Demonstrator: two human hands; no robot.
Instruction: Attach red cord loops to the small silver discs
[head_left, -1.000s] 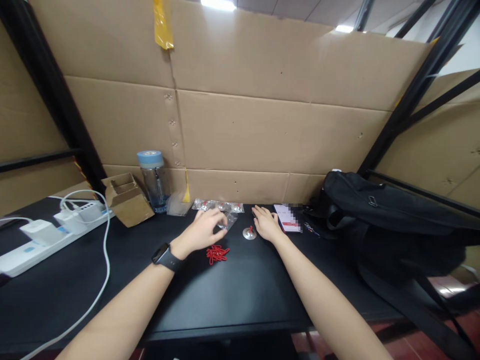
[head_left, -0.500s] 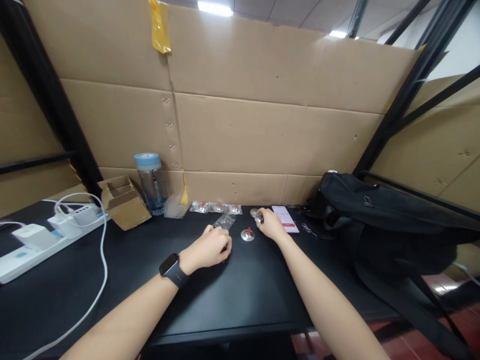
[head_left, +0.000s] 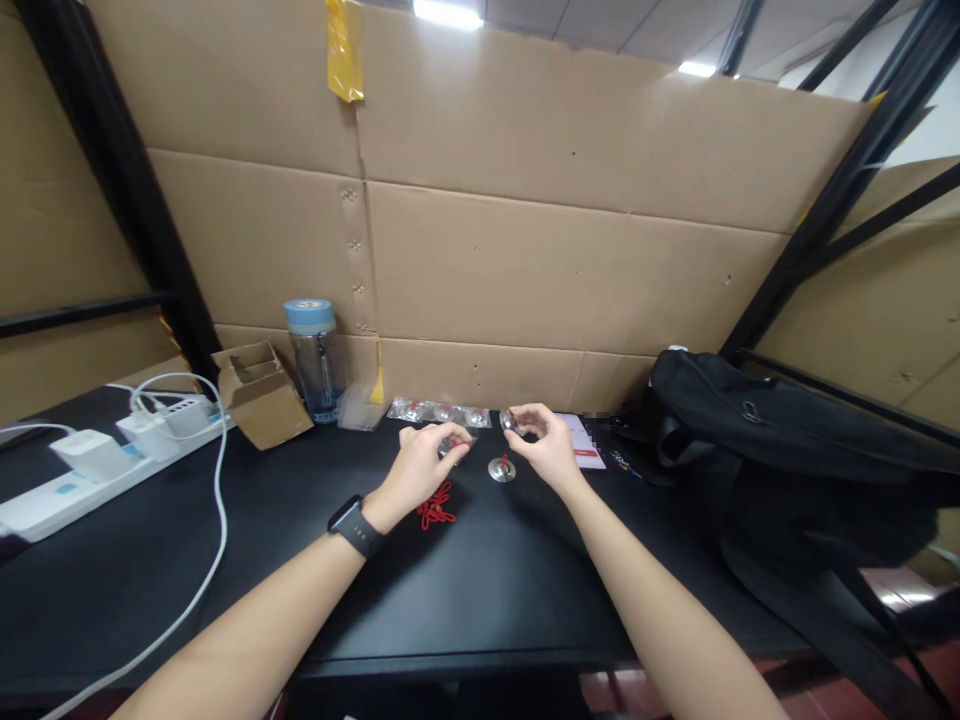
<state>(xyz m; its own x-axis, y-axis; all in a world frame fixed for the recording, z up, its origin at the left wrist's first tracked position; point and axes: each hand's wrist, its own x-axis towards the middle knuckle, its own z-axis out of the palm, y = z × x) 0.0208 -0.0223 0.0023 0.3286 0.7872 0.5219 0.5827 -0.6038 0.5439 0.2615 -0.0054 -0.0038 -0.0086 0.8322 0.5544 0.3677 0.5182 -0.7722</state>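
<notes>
My left hand (head_left: 424,465), with a dark watch on its wrist, pinches a clear plastic bag (head_left: 466,440) above the black table. Whether anything lies inside the bag is hard to tell. Under that hand a bundle of red cord loops (head_left: 436,508) rests on the table. My right hand (head_left: 546,445) is closed on a finger cymbal (head_left: 509,421), a small shiny metal disc held by thumb and fingers. Between the hands, a second finger cymbal (head_left: 502,470) with a red cord on top lies on the table. Several bagged cymbals (head_left: 442,413) line the back.
A white phone (head_left: 589,447) lies behind my right hand, with a black backpack (head_left: 780,450) to its right. At the left are a water bottle (head_left: 315,365), an open cardboard box (head_left: 266,405), plastic bags (head_left: 361,408) and a power strip (head_left: 37,508) with cables.
My left hand has lifted off the table with the plastic bag, uncovering the red cords. My right hand has raised the finger cymbal slightly. The view has shifted a little.
</notes>
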